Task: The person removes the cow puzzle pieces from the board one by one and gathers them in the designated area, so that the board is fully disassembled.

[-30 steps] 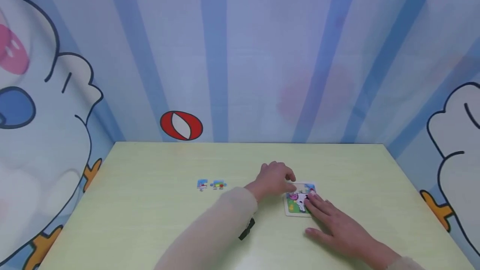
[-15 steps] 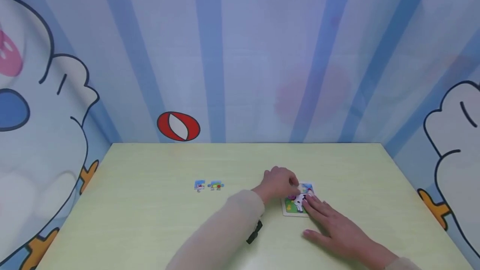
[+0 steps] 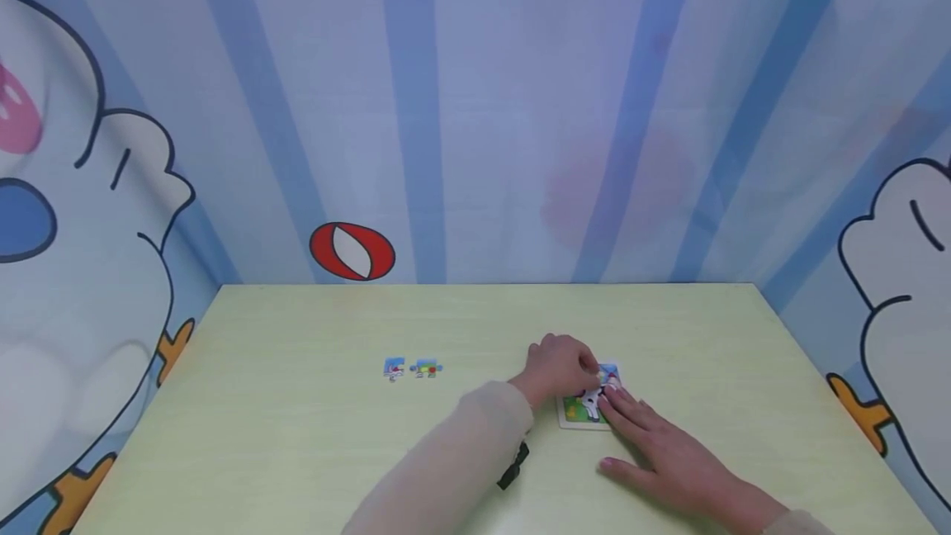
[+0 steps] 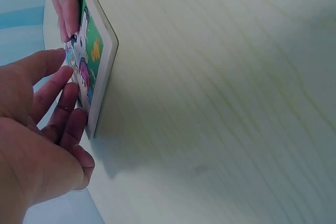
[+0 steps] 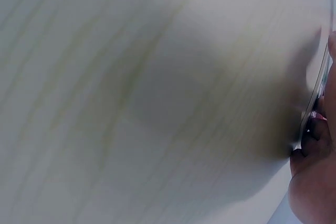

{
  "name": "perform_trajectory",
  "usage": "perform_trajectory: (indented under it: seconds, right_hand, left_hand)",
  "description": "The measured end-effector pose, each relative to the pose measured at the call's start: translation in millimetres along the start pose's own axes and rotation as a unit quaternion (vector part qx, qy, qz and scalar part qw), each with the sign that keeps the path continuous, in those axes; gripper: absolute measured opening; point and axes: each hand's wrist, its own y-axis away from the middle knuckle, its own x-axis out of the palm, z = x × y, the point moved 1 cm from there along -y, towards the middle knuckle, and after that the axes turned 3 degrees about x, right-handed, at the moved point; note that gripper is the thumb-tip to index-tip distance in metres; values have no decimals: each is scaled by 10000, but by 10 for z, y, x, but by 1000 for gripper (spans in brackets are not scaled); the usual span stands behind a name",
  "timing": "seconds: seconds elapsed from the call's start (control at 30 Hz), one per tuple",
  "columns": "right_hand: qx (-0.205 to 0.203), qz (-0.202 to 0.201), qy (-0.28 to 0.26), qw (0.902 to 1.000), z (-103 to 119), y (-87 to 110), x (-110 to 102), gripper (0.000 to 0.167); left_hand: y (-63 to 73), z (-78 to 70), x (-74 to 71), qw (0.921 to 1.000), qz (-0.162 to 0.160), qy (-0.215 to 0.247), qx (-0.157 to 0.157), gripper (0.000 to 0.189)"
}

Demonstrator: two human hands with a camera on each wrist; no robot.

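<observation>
A small square jigsaw puzzle (image 3: 575, 414) in a pale tray lies right of the table's middle, with a cow on green in its picture. My left hand (image 3: 559, 365) reaches over its upper left, thumb and forefinger pinching at a puzzle piece, largely hidden behind the fingers. In the left wrist view the fingertips of the left hand (image 4: 52, 98) meet at the picture's surface. My right hand (image 3: 672, 456) lies with straight fingers on the puzzle's right side, thumb on the table. Only part of the right hand (image 5: 315, 171) shows in the right wrist view.
Two loose puzzle pieces, a blue one (image 3: 395, 367) and a green-and-blue one (image 3: 427, 368), lie left of the left hand. Behind the pale table (image 3: 297, 419) hangs a striped blue cloth backdrop (image 3: 498, 106) with cartoon figures.
My left hand has moved slightly right and down over the puzzle, its thumb and forefinger drawing closer together. The right hand stays on the puzzle. The head view has shifted slightly.
</observation>
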Motion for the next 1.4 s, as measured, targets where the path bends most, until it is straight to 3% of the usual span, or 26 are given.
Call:
perform_trajectory:
  seconds: [0.4, 0.77, 1.4]
  right_hand:
    - [12, 113, 33, 9999, -24, -3, 14, 84]
    - [150, 262, -25, 9995, -32, -19, 19, 88]
    - [113, 250, -16, 9996, -6, -13, -12, 86]
  left_hand:
    - [-10, -36, 19, 9995, 66, 304, -103, 11]
    - [-54, -8, 80, 9991, -47, 387, -171, 11]
    - [-85, -6, 82, 9983, 27, 517, -270, 14]
